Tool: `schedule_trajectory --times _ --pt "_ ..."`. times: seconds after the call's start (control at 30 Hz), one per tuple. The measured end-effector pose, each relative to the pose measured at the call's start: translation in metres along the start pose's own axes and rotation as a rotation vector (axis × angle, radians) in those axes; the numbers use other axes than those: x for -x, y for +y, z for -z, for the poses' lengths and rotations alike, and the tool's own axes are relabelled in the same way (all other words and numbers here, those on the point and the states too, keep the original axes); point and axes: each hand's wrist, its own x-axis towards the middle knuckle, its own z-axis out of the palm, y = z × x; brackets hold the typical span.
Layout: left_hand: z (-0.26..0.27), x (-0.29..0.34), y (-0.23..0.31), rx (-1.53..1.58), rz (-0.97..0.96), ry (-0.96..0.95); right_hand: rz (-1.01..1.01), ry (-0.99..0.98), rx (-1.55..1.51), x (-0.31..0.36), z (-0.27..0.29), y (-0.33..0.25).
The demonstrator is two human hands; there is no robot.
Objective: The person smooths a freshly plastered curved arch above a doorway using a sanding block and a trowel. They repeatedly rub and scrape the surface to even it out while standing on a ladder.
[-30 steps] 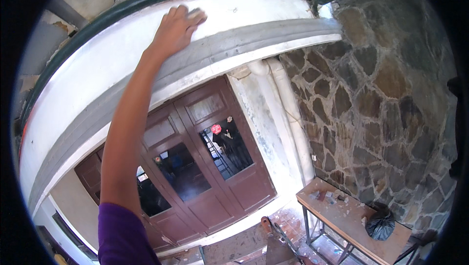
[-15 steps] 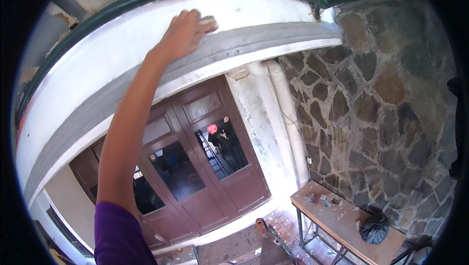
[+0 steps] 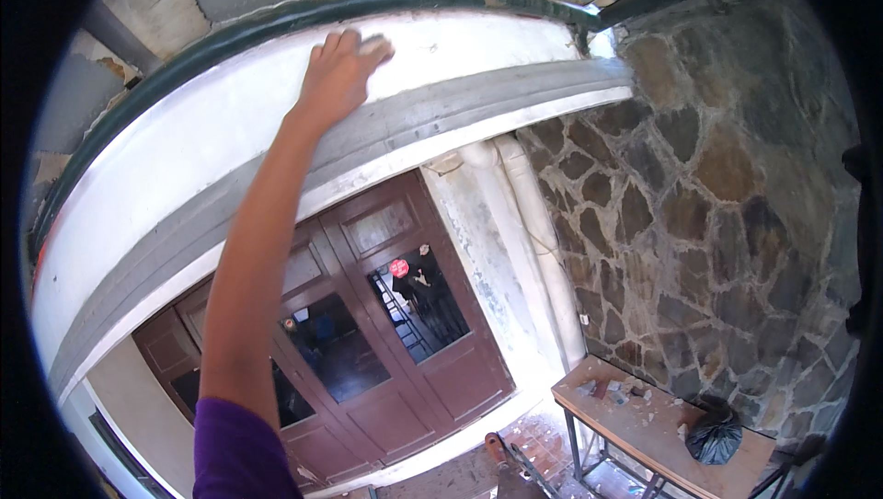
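Head view: the left hand [image 3: 338,74] is pressed high on the white beam [image 3: 230,122] above the brown doors [image 3: 368,315], fingers together and flat over something pale I can hardly make out. Over the last second it has slid rightward along the beam, so the rubbing seems to be advancing. Grey moulding [image 3: 478,108] runs just below. No right hand shows. A table [image 3: 635,421] stands beneath.
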Motion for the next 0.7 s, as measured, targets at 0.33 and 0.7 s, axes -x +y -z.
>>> schedule_trajectory --times 0.33,0.7 --pt "0.023 0.012 0.007 0.048 0.004 -0.093 0.036 -0.003 0.020 0.001 -0.001 0.006" --pt "0.025 0.026 -0.005 0.131 0.095 -0.173 0.024 -0.021 0.067 0.003 0.000 0.013"
